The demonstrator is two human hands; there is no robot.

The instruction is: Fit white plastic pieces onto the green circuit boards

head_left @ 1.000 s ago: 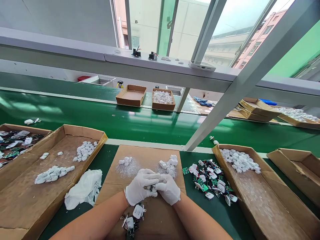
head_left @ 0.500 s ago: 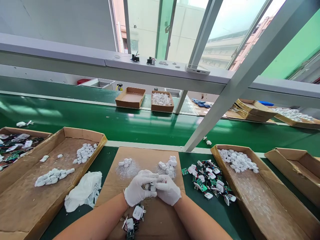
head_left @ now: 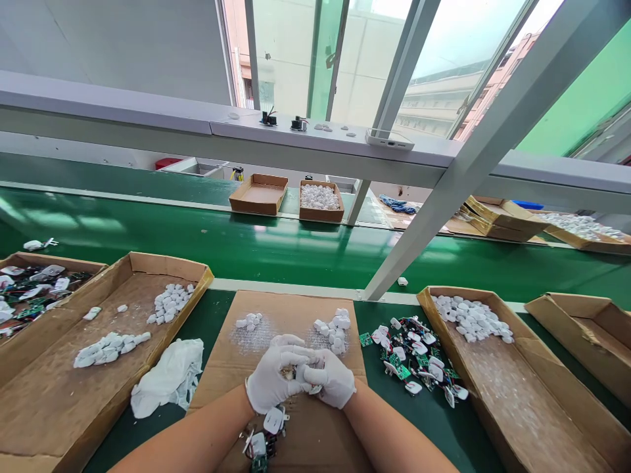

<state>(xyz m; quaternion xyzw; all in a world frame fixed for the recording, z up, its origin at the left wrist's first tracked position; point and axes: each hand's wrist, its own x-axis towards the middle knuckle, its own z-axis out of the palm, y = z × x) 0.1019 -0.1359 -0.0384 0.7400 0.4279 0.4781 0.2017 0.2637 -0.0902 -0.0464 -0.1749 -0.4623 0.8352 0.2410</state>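
My left hand [head_left: 275,376] and my right hand [head_left: 334,380], both in white gloves, meet over a cardboard sheet [head_left: 217,368]. Their fingers close together around a small white plastic part [head_left: 300,373], mostly hidden by the gloves. Beyond them on the cardboard lie a small cluster of white pieces [head_left: 250,321] on the left and a larger pile of white plastic parts [head_left: 337,330] on the right. Just below my left wrist sit several white housings with circuit boards and wires [head_left: 269,433].
Left stand a cardboard tray [head_left: 49,401] with white parts and a crumpled white cloth [head_left: 170,378]. Rightward are a heap of wired circuit boards [head_left: 417,355] and another cardboard tray [head_left: 532,394]. A green conveyor belt [head_left: 296,253] runs behind; a slanted metal post [head_left: 419,223] rises at right.
My right fingers have curled further over the white part, covering more of it. On the belt, the small white pieces have shifted left. The view has moved slightly.
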